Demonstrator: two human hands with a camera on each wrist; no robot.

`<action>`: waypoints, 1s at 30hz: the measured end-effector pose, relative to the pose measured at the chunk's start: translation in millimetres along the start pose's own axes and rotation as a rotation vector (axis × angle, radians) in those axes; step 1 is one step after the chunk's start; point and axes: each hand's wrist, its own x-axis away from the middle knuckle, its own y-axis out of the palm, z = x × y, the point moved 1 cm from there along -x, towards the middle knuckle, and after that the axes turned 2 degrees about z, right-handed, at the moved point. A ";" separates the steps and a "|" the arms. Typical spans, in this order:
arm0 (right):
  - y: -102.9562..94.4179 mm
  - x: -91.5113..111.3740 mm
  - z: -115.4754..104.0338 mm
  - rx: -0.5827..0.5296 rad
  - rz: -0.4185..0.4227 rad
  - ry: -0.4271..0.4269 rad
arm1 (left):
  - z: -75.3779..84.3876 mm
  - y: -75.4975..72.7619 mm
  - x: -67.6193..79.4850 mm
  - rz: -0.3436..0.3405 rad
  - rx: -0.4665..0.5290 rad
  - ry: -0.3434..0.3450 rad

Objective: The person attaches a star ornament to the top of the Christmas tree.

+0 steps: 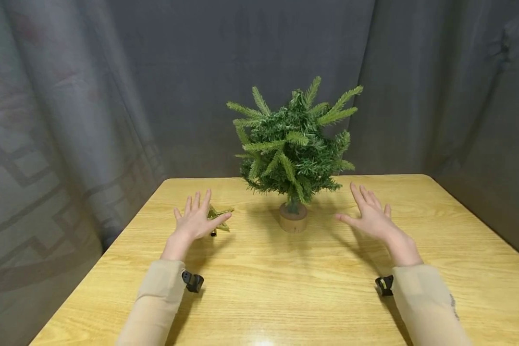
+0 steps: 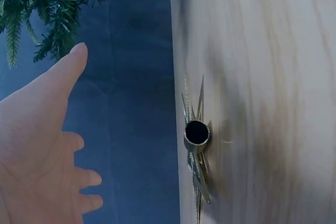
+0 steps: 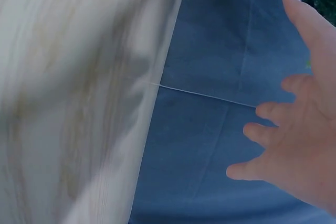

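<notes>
A small artificial Christmas tree (image 1: 294, 144) stands upright on a round wooden base (image 1: 293, 220) near the table's far side. Left of it lies a gold star tree topper (image 1: 219, 218), partly hidden in the head view behind my left hand (image 1: 194, 222). The left wrist view shows the round open socket of the star (image 2: 197, 134) facing the camera. My left hand hovers over the star with fingers spread, holding nothing. To the tree's right, my right hand (image 1: 372, 218) is held above the table, fingers spread and nothing in it.
The wooden table (image 1: 259, 283) has its far edge just behind the tree. Dark grey curtains (image 1: 177, 86) hang behind and along both sides. Small black cameras sit at both wrists, beside the beige sleeves (image 1: 155, 293).
</notes>
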 end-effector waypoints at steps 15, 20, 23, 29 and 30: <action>-21.3 -7.8 -9.2 -0.269 0.102 -0.082 | -8.9 -11.2 -1.6 0.030 0.070 -0.035; -26.9 -5.2 -14.9 -0.398 0.111 -0.045 | -14.5 -13.0 0.7 0.037 0.126 -0.041; -33.7 -0.3 -16.7 -0.482 0.151 -0.015 | -16.2 -13.3 1.5 0.037 0.173 -0.057; -51.1 10.4 -21.6 -0.596 0.332 0.026 | -17.7 -12.1 0.6 0.045 0.232 -0.096; -54.0 11.2 -22.4 -0.647 0.357 0.019 | -17.8 -11.6 0.6 0.045 0.242 -0.104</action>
